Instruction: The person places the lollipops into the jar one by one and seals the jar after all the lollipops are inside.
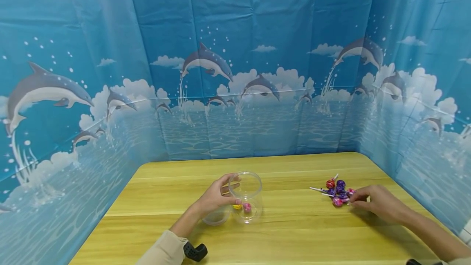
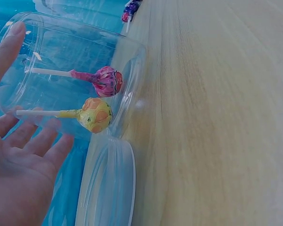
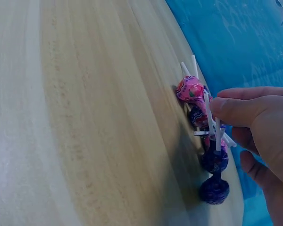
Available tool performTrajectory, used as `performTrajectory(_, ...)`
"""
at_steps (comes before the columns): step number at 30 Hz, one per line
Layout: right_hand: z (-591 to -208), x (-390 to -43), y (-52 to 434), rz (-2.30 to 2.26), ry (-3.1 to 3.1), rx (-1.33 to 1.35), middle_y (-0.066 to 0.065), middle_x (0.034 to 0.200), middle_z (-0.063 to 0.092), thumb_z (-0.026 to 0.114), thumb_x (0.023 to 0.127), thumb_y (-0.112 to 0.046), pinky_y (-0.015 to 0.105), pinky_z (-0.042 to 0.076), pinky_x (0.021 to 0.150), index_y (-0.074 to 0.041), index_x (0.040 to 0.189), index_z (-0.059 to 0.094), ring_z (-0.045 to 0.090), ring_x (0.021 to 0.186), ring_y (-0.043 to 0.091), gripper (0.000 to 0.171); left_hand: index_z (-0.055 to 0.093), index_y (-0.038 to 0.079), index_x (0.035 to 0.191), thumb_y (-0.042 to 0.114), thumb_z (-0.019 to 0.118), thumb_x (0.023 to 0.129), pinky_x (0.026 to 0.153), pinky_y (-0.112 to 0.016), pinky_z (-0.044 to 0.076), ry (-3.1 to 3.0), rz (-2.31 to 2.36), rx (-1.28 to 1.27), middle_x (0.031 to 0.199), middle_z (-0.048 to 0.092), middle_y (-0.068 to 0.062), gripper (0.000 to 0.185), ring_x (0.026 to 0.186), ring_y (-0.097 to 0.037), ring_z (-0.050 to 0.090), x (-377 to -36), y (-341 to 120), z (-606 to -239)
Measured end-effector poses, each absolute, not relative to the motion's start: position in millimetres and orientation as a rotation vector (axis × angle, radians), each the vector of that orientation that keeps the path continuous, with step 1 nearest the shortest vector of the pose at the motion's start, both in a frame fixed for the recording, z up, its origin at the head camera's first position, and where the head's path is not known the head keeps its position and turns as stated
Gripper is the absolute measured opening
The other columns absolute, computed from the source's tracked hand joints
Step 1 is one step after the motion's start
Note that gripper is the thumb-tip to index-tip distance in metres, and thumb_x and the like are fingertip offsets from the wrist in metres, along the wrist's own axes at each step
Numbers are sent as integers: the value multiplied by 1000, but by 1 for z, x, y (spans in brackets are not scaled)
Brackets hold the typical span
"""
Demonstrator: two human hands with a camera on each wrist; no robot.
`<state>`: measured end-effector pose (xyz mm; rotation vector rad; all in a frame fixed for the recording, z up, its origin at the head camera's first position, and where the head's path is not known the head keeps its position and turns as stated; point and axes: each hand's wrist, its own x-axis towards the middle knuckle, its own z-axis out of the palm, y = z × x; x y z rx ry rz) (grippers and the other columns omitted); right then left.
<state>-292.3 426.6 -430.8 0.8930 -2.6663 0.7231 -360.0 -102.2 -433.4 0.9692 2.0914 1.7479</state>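
Two lollipops already lie inside the clear plastic jar [image 1: 245,196], a pink one [image 2: 108,81] and a yellow one [image 2: 96,114], their sticks pointing toward the jar's mouth. The left hand [image 1: 215,198] cups the jar's side with relaxed, mostly straight fingers, steadying rather than clamping it; the jar's lid [image 2: 108,188] rests on the wooden table [image 1: 294,232] just beneath that palm. Well apart to the other side, the right hand [image 1: 379,203] reaches into a small heap of lollipops [image 1: 338,191], thumb and forefinger closing on the white stick [image 3: 208,113] of one of them, with the purple heads [image 3: 214,188] just below its fingertips. These sweets look light and hard, with crinkly wrappers that would likely slip, so the thin stiff stick seems the surest place to pinch, near the head where it will swing least. The jar looks thin-walled and light, likely to skid or tip if nudged.
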Motion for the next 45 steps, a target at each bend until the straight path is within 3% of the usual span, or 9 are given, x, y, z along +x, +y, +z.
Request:
performTrajectory(14,-407,-294,419,553,-2653,871,-11,85,71,77,91,-1,25,50,53,-9,95,79,61,70,1,9,36,6,159,12,78,95,111,-45,44,2100,1753,970,155,43,-17,77,145,-37,41,-360,-102,-434)
performTrajectory(21,-400,-293,415,549,-2593,886,-21,87,67,77,90,1,25,51,55,-13,95,77,63,72,3,15,38,6,157,13,79,95,111,-45,45,2113,1750,984,154,45,-17,75,144,-40,41,-359,-102,-433)
performTrajectory(29,-394,-292,408,529,-2526,885,-14,84,70,79,89,0,24,51,54,-20,92,76,62,71,1,21,34,2,159,13,79,95,111,-45,44,2119,1740,990,154,44,-17,79,144,-40,41,-361,-102,-433)
performTrajectory(39,-394,-294,408,485,-2608,926,-15,78,66,77,90,0,24,45,50,-11,91,76,54,62,-3,12,33,2,159,15,79,95,111,-45,44,2118,1736,989,155,43,-19,80,145,-41,40,-359,-102,-434)
performTrajectory(45,-392,-295,410,501,-2648,931,-12,79,69,77,90,0,24,49,51,-10,90,77,61,64,1,10,36,5,159,16,80,94,111,-45,44,2109,1746,966,154,45,-14,79,145,-38,41,-359,-102,-433)
